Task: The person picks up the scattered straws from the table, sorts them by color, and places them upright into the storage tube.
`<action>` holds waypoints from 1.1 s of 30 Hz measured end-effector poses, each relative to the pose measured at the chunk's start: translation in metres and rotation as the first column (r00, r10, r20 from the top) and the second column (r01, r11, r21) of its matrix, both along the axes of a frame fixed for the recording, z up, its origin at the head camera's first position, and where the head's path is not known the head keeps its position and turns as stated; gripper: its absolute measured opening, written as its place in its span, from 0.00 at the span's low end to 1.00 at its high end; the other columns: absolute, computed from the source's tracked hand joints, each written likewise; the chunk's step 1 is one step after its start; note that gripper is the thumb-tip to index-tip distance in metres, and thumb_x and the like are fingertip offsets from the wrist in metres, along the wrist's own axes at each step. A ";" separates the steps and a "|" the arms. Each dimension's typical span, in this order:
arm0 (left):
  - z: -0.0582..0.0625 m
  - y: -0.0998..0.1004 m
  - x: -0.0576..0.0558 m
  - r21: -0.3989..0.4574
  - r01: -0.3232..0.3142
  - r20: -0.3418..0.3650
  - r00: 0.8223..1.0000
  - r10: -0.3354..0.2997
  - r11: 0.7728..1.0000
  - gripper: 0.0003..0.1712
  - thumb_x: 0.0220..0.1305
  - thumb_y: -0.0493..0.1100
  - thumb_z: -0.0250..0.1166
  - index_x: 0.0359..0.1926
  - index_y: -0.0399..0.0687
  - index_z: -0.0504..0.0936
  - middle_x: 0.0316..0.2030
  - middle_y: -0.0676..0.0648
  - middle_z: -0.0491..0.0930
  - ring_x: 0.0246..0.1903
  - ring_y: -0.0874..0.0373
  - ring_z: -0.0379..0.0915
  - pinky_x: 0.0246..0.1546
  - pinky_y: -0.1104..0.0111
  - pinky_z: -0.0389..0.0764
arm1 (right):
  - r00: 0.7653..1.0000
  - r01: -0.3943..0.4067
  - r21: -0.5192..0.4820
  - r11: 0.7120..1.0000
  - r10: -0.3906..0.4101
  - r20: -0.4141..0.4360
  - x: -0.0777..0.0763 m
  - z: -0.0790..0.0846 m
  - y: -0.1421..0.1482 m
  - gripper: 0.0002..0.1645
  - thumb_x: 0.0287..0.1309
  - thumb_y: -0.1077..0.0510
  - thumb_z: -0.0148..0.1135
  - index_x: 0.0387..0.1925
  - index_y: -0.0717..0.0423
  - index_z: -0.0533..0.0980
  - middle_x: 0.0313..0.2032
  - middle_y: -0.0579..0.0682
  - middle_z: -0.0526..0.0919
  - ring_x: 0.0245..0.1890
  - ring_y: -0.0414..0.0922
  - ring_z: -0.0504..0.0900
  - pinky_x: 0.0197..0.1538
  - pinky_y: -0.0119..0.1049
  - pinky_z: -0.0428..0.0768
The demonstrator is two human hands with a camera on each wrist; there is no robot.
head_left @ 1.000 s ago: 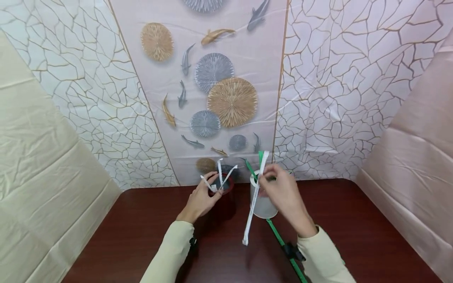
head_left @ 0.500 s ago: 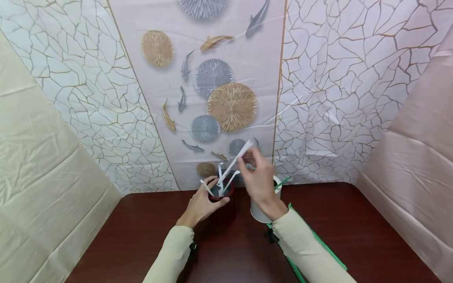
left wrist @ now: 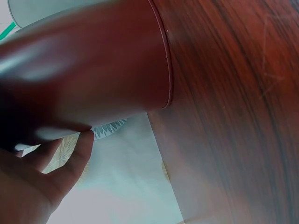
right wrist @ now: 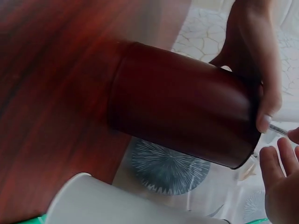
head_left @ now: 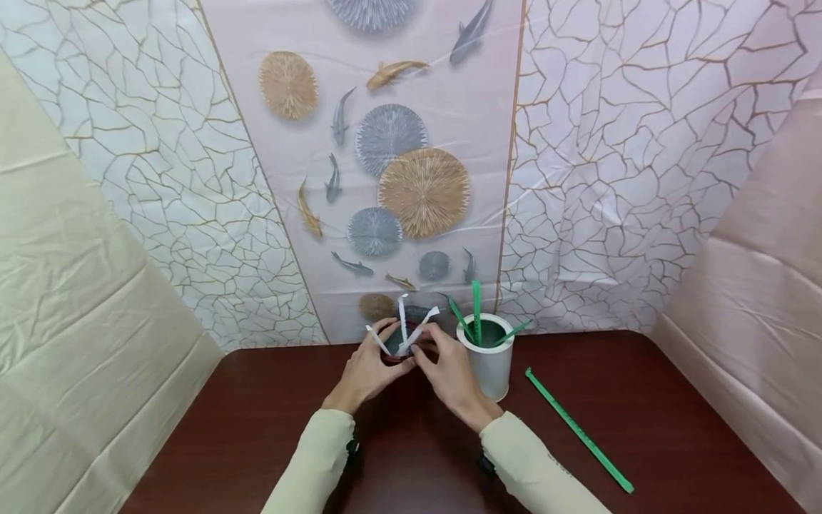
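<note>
My left hand (head_left: 362,375) grips the dark red cup (right wrist: 182,105), its thumb and fingers round the rim. White paper-wrapped straws (head_left: 403,314) stick up out of that cup at different slants. At the cup's right rim is my right hand (head_left: 454,375), thumb and forefinger bent round a white wrapped straw (right wrist: 279,129); its lower part is hidden. Seen from the left wrist, the same cup (left wrist: 93,65) stands on the table, with left-hand fingers (left wrist: 81,151) along its side.
Just right of the hands stands a white cup (head_left: 491,371) with several green wrapped straws (head_left: 477,314). Another green straw (head_left: 578,428) lies slantwise on the dark wooden table (head_left: 257,442). Patterned cloth (head_left: 424,193) hangs behind the table.
My right hand has carried a white straw leftward from the white cup and down to the red cup's rim. My left hand has stayed on the red cup.
</note>
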State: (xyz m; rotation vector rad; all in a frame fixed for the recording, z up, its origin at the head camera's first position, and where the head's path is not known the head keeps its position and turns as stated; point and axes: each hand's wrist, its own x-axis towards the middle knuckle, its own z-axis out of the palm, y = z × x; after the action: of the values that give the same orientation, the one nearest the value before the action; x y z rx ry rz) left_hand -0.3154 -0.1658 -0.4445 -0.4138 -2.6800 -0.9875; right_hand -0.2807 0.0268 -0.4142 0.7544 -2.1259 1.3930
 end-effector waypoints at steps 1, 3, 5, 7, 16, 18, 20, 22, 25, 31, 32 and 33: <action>0.000 0.001 0.000 0.001 0.002 -0.005 1.000 -0.002 1.000 0.48 0.62 0.73 0.70 0.78 0.64 0.69 0.78 0.56 0.61 0.65 0.39 0.76 0.54 0.38 0.78 | 1.000 -0.014 0.004 1.000 0.014 -0.008 0.001 -0.002 0.002 0.15 0.68 0.71 0.66 0.54 0.61 0.79 0.49 0.58 0.85 0.53 0.52 0.88 0.56 0.40 0.85; 0.000 0.002 0.000 0.002 0.001 -0.006 1.000 -0.001 1.000 0.48 0.61 0.72 0.70 0.79 0.65 0.69 0.78 0.57 0.61 0.63 0.39 0.77 0.54 0.39 0.79 | 0.999 -0.032 0.012 0.999 0.032 -0.028 0.005 -0.005 0.007 0.17 0.67 0.72 0.66 0.56 0.63 0.78 0.51 0.60 0.84 0.55 0.52 0.86 0.58 0.41 0.84; 0.001 0.002 0.000 -0.001 -0.002 -0.014 1.000 0.002 1.000 0.48 0.61 0.72 0.71 0.78 0.66 0.69 0.78 0.58 0.61 0.61 0.38 0.78 0.53 0.39 0.79 | 0.998 -0.045 0.009 0.999 0.046 -0.039 0.009 -0.005 0.013 0.20 0.66 0.74 0.66 0.57 0.65 0.77 0.52 0.62 0.83 0.56 0.53 0.85 0.60 0.42 0.83; 0.002 0.003 -0.001 0.001 -0.001 -0.020 1.000 0.001 1.000 0.48 0.60 0.73 0.71 0.78 0.67 0.70 0.77 0.59 0.62 0.59 0.38 0.79 0.52 0.40 0.80 | 0.997 -0.041 0.003 0.999 0.041 -0.060 0.012 -0.005 0.021 0.21 0.65 0.76 0.66 0.58 0.67 0.76 0.51 0.62 0.82 0.55 0.54 0.84 0.59 0.43 0.83; 0.001 0.004 0.001 0.014 0.023 -0.005 1.000 -0.022 1.000 0.50 0.59 0.76 0.69 0.79 0.68 0.69 0.78 0.60 0.60 0.63 0.40 0.77 0.51 0.40 0.79 | 0.970 0.046 -0.032 0.998 -0.053 -0.238 0.028 0.022 0.083 0.23 0.57 0.77 0.72 0.53 0.65 0.79 0.46 0.57 0.85 0.46 0.53 0.88 0.53 0.38 0.86; 0.000 0.002 0.001 0.016 0.016 -0.006 1.000 -0.016 1.000 0.50 0.60 0.76 0.69 0.79 0.67 0.69 0.78 0.60 0.60 0.64 0.41 0.76 0.52 0.40 0.79 | 0.959 0.101 -0.047 0.994 -0.109 -0.260 0.025 0.031 0.099 0.20 0.57 0.76 0.73 0.51 0.67 0.80 0.44 0.57 0.86 0.44 0.53 0.87 0.53 0.34 0.85; 0.001 0.000 0.002 0.023 0.009 -0.009 1.000 -0.008 1.000 0.49 0.60 0.75 0.69 0.78 0.67 0.70 0.78 0.59 0.60 0.65 0.42 0.75 0.54 0.39 0.78 | 0.960 0.158 -0.080 0.984 -0.172 -0.221 0.018 0.040 0.117 0.16 0.61 0.73 0.71 0.50 0.68 0.80 0.44 0.58 0.86 0.44 0.52 0.87 0.55 0.32 0.83; 0.002 -0.001 0.002 0.026 0.005 -0.013 1.000 -0.005 1.000 0.48 0.61 0.75 0.70 0.78 0.66 0.70 0.78 0.59 0.60 0.66 0.43 0.75 0.55 0.39 0.77 | 0.966 0.209 -0.092 0.974 -0.220 -0.134 0.010 0.046 0.136 0.15 0.67 0.70 0.68 0.53 0.69 0.79 0.48 0.60 0.85 0.49 0.53 0.85 0.60 0.35 0.81; 0.003 0.000 0.003 0.031 0.014 -0.010 1.000 -0.013 0.999 0.48 0.61 0.74 0.70 0.78 0.66 0.70 0.78 0.59 0.60 0.66 0.43 0.74 0.56 0.38 0.77 | 0.977 0.205 -0.029 0.978 -0.203 0.066 -0.002 0.045 0.164 0.19 0.75 0.65 0.60 0.63 0.68 0.74 0.58 0.63 0.80 0.60 0.59 0.81 0.66 0.49 0.78; 0.001 0.002 0.004 0.050 0.004 -0.003 1.000 -0.004 0.999 0.48 0.61 0.74 0.70 0.78 0.65 0.71 0.78 0.58 0.61 0.66 0.42 0.74 0.56 0.39 0.76 | 0.925 -0.067 0.180 0.981 -0.006 0.380 -0.013 0.012 0.180 0.37 0.73 0.60 0.61 0.77 0.66 0.60 0.71 0.69 0.67 0.71 0.69 0.68 0.71 0.65 0.68; 0.001 0.003 0.005 0.054 0.003 -0.004 1.000 -0.003 0.999 0.49 0.60 0.74 0.70 0.78 0.65 0.71 0.78 0.58 0.62 0.66 0.43 0.74 0.56 0.39 0.76 | 0.919 -0.087 0.189 0.978 0.005 0.394 -0.014 0.006 0.178 0.41 0.72 0.58 0.64 0.78 0.65 0.59 0.73 0.69 0.65 0.73 0.68 0.66 0.72 0.66 0.67; 0.001 0.003 0.005 0.054 0.005 -0.006 1.000 -0.005 0.999 0.49 0.60 0.75 0.70 0.78 0.65 0.71 0.78 0.58 0.62 0.66 0.43 0.74 0.56 0.39 0.77 | 0.914 -0.093 0.190 0.977 0.008 0.406 -0.015 0.000 0.174 0.45 0.71 0.55 0.67 0.80 0.64 0.57 0.75 0.68 0.62 0.74 0.68 0.64 0.72 0.66 0.65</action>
State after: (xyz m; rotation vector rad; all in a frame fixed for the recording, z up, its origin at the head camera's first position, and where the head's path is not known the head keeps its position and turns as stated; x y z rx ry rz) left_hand -0.3106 -0.1629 -0.4430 -0.4123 -2.6414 -1.0556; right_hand -0.2961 0.2013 -0.4140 0.6413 -2.6201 1.4727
